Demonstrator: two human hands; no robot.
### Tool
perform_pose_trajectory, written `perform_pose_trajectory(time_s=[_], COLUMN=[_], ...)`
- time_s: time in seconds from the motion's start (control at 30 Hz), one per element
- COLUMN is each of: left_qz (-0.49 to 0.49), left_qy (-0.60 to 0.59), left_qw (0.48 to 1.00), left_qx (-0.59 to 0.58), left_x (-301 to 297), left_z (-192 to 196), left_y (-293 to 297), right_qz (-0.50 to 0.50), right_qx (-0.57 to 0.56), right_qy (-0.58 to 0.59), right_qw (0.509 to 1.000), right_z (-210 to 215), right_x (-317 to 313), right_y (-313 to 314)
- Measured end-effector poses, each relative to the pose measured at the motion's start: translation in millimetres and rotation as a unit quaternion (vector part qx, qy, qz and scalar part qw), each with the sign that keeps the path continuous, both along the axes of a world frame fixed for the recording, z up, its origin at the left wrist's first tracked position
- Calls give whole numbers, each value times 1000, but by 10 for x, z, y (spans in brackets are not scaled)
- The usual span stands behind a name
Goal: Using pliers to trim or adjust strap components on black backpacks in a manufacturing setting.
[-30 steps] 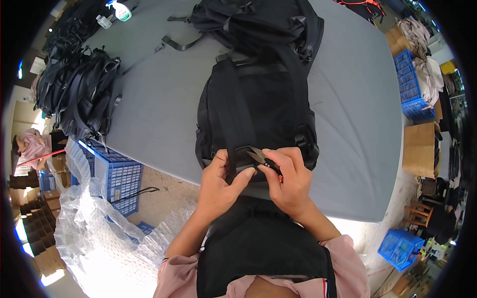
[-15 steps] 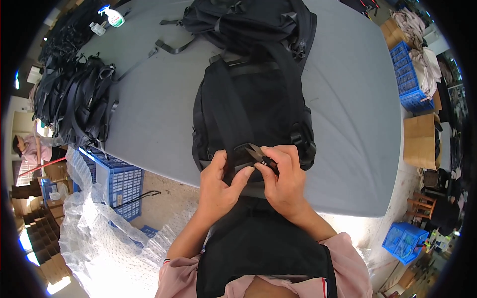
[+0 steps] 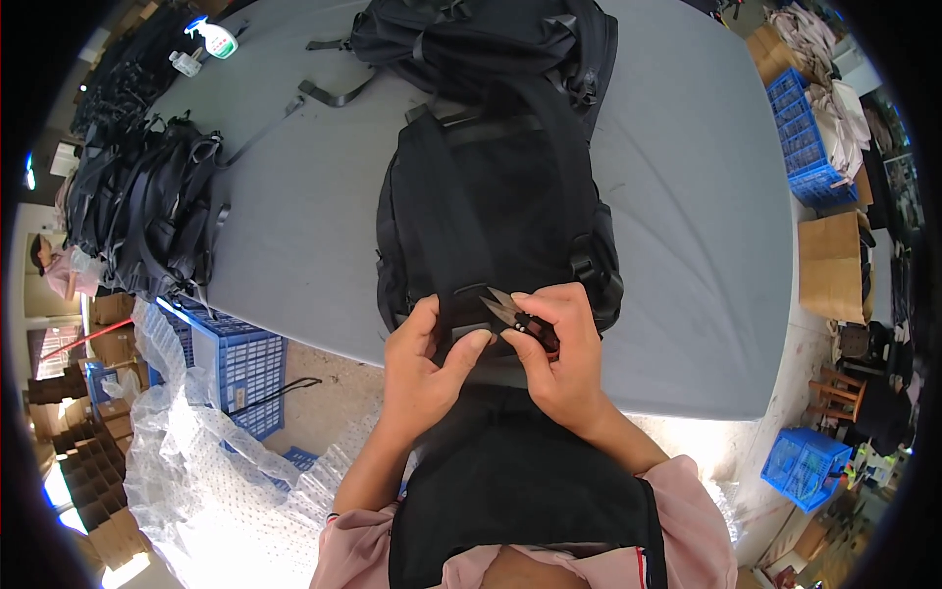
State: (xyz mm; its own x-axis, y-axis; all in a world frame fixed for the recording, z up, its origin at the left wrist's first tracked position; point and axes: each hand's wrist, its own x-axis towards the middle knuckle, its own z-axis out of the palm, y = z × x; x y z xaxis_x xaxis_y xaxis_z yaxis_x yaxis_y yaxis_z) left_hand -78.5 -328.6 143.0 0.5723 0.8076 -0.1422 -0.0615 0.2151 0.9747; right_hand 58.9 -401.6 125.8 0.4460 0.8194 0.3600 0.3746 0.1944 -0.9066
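A black backpack (image 3: 510, 211) lies on the grey-covered table, its shoulder straps facing up. My left hand (image 3: 420, 368) is closed on the lower end of the backpack's left shoulder strap (image 3: 453, 221), thumb and fingers pinching the black material near the table's front edge. Thread snips (image 3: 504, 310) with dark handles and pointed metal blades are gripped in my right hand (image 3: 569, 363). Their blades are parted and point up and left, close over the strap end. The right fingers partly cover the handles. Whether the blades touch a thread is too small to tell.
Another black backpack (image 3: 471, 49) lies just beyond. More black bags (image 3: 157, 211) are heaped at the table's left edge, near a spray bottle (image 3: 213, 39). Blue crates (image 3: 250, 378), bubble wrap (image 3: 186, 471) and a cardboard box (image 3: 829, 265) stand around. A person (image 3: 61, 270) is at far left.
My left hand has shifted slightly left. The snips show more of their handles, still held in my right hand over the strap end. The person at far left has changed posture.
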Motion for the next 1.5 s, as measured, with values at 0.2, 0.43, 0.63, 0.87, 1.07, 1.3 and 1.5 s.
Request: perform_pose_trajectory(time_s=[0.2,0.43,0.63,0.87,1.07,1.3,1.5], left_qz=[-1,-49,-13,-19,-18,-33,-33], left_qy=[8,78,-9,-21,-10,-18,-6], left_qw=[1000,994,999,999,999,998,998], left_qx=[0,54,-35,-45,-38,-43,-45], left_x=[13,-11,10,16,42,23,24], left_z=[26,10,65,65,60,64,59], left_y=[-24,-7,-58,-38,-46,-32,-56], right_qz=[-37,-51,93,-20,-30,-7,-13], right_qx=[-5,16,-6,-4,14,19,8], right_qy=[-118,-141,378,-36,-97,-62,-93], right_qw=[992,989,921,999,995,998,996], right_z=[14,-28,18,33,26,8,32], right_x=[14,9,35,49,58,65,48], right_y=[4,22,2,-90,-73,-53,-60])
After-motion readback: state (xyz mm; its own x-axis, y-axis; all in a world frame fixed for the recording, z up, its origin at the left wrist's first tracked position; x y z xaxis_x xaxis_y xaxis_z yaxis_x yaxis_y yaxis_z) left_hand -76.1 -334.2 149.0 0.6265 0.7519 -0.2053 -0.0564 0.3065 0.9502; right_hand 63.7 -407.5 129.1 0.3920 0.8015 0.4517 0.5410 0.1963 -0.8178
